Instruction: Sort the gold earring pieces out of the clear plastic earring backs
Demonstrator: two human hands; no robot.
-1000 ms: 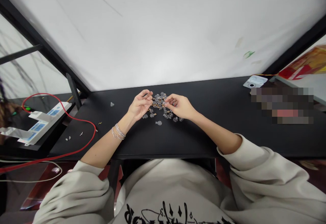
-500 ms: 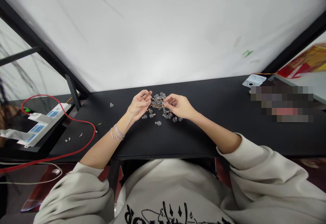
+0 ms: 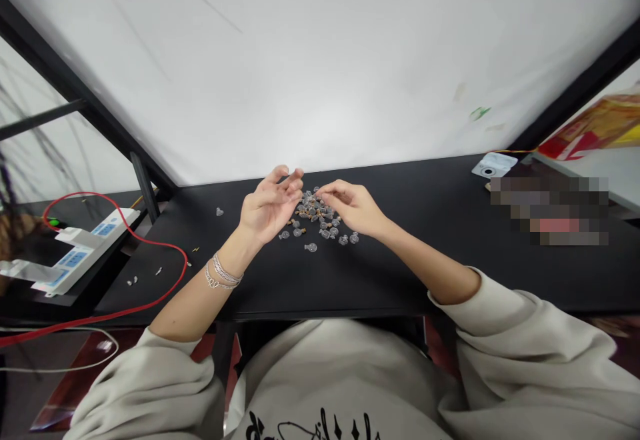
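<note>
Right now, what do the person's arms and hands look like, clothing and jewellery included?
Both the left hand and the right hand are bare. Several thin silver bracelets circle the left wrist. Loose, pale beige sleeves end near the elbows.

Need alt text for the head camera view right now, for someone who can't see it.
The left hand and right hand, fingertips nearly meeting, are poised at a pile of tiny corked glass bottles on a black table. A power strip and red cable lie far left.
</note>
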